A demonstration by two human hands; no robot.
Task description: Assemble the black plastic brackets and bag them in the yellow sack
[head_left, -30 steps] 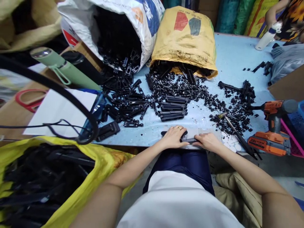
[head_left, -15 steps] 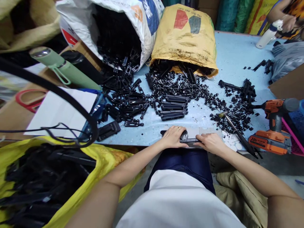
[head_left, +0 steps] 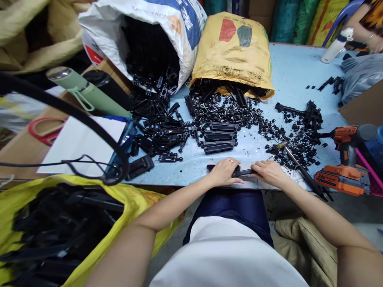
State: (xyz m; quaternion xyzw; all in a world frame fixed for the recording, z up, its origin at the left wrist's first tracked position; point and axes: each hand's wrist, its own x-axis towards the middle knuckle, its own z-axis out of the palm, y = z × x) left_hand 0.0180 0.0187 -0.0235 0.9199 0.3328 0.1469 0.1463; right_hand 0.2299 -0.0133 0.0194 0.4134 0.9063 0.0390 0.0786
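Both hands grip a long black plastic part (head_left: 243, 172) near the front edge of the blue table. My left hand (head_left: 224, 172) is closed over its left side, and a black end pokes out past the fingers. My right hand (head_left: 267, 172) pinches the right end, which its fingers mostly hide. Just beyond the hands lies a short stack of black plastic arms (head_left: 220, 137). A heap of small black knobs with metal pins (head_left: 229, 109) spreads behind that stack. To the left is a pile of black link pieces (head_left: 164, 131).
An orange cordless drill (head_left: 344, 159) stands at the right, beside a hammer (head_left: 299, 165). A white sack (head_left: 191, 40) and a yellow sack (head_left: 231, 52) lie at the back. A yellow bag of black parts (head_left: 140, 203) sits lower left. Another person's arm (head_left: 360, 24) shows top right.
The black part has turned slightly in my hands and now shows a darker, narrower side. Both hands have shifted a little to the right in view and stay closed on it.
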